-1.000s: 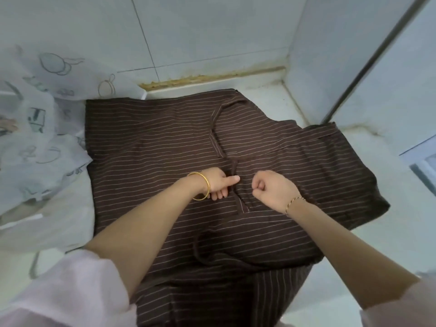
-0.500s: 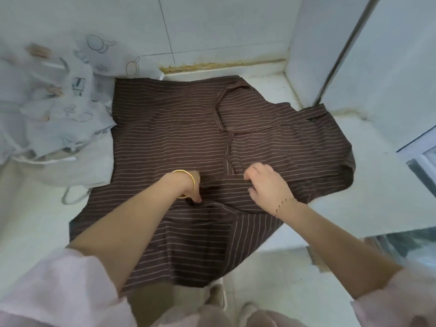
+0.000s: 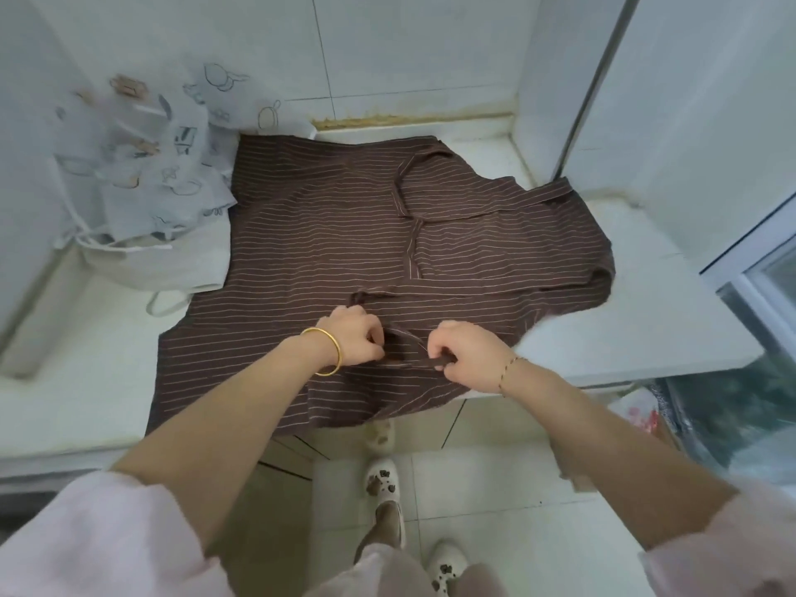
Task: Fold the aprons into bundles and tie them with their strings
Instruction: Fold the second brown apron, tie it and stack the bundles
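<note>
White clogs (image 3: 384,489) stand on the floor (image 3: 482,489) below. Above them, the left hand (image 3: 355,340) and right hand (image 3: 467,355) are close together, both with fingers curled, each pinching the string (image 3: 415,342) that runs between them. They hold it over the brown apron (image 3: 323,234), which lies spread on the counter (image 3: 603,338) with its near edge hanging off the front. A white cloth (image 3: 163,178) is heaped at the apron's far left, against the wall (image 3: 409,49).
</note>
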`<state>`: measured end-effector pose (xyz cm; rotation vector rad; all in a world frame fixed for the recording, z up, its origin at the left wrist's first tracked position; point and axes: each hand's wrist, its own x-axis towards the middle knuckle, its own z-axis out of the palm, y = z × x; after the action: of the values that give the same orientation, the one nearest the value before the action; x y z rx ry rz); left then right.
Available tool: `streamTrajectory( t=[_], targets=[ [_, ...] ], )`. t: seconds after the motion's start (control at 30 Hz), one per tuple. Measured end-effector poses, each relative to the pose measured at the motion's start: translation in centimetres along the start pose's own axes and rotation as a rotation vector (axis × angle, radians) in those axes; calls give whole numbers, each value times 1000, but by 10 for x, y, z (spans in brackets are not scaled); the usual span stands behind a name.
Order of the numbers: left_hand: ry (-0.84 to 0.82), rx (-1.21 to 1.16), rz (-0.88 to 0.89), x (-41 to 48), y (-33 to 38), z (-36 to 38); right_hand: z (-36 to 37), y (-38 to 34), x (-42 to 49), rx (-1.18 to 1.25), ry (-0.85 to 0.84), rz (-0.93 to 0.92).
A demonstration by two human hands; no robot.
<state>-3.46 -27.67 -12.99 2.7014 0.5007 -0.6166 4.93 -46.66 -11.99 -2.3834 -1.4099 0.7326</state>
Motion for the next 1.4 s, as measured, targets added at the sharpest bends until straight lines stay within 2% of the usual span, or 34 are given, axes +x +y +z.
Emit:
streamTrajectory(
  t=[0.13, 0.23, 0.37, 0.43, 0.53, 0.63, 0.7, 0.8, 0.87, 0.97, 1.03, 1.1, 1.17, 1.27, 1.4],
  targets=[
    [84, -41, -65, -9, 7, 9, 2, 8, -22, -57, -245, 17],
    [146, 73, -120, -14, 8, 18, 9, 14, -32, -235, -483, 56],
    [-26, 121, -203, -23, 8, 30, 26, 19, -40, -510, -727, 123],
    [-107, 89, -179, -27, 9, 32, 34, 23, -39, -493, -787, 213],
    [-147, -120, -207, -34, 14, 27, 38, 26, -43, -501, -827, 302],
    [59, -198, -175, -30, 16, 21, 32, 27, -46, -414, -795, 373],
    [179, -297, -149, -26, 20, 18, 27, 24, -44, -298, -684, 412],
    [178, -466, -104, -17, 33, 15, 21, 16, -38, -300, -342, 387],
    [117, -401, -80, -8, 39, 18, 20, 14, -34, -224, -103, 381],
    [52, -336, -66, 0, 43, 25, 18, 17, -32, -149, 68, 351],
    [106, -355, -109, 2, 42, 25, 21, 21, -32, -134, 118, 319],
    [193, -304, -167, 3, 39, 23, 23, 28, -33, -118, 104, 308],
    [211, -251, -192, 0, 34, 21, 24, 33, -35, -125, 87, 301],
    [202, -297, -150, -5, 31, 25, 26, 37, -39, -117, 112, 287],
    [380, -238, 24, -14, 43, 33, 29, 42, -44, -105, 200, 260]
  ],
)
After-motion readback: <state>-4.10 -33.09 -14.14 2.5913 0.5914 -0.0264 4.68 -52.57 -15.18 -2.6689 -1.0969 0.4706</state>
